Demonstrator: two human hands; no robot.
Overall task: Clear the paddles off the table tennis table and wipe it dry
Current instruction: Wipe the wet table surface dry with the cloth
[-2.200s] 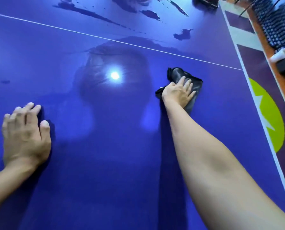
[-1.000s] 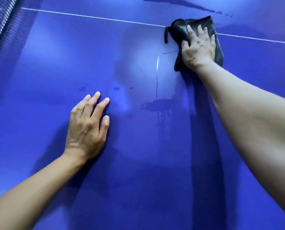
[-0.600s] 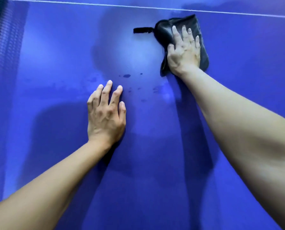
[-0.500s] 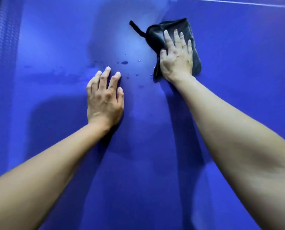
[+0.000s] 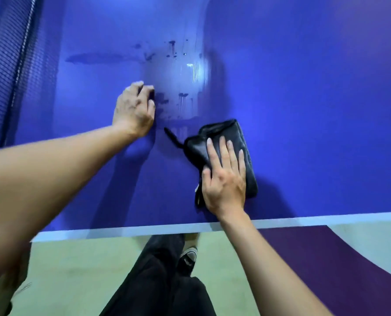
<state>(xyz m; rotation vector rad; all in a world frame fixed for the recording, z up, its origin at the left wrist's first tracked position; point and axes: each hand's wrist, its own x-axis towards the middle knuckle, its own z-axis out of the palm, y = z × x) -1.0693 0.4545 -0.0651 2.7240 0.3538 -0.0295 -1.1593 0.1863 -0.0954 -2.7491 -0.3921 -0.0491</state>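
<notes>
Table tennis table (image 5: 304, 87) – its blue top fills the upper 2 thirds of the frame, with the white edge line (image 5: 144, 229) running across below the middle. On it, just right of centre and near that edge, lies a folded black cloth (image 5: 222, 133), a thin strap (image 5: 171, 136) trailing from its upper left corner. The right hand (image 5: 224, 179) lies flat on the cloth, fingers straight and slightly spread, pressing it onto the surface. Up and to the left, apart from the cloth, the left hand (image 5: 133, 110) rests on the bare top; it is blurred, its fingers look bent with the tips down, but how tightly they curl I cannot tell. Between and above the 2 hands are dark wet streaks (image 5: 181, 101), and a longer smear (image 5: 103, 59) sits in the upper left. The net (image 5: 7, 65) runs along the left edge of the frame. Below the table – pale green floor (image 5: 76, 281), a purple patch (image 5: 326, 258) at lower right, black trousers (image 5: 158, 281) and a dark shoe (image 5: 189, 256).
</notes>
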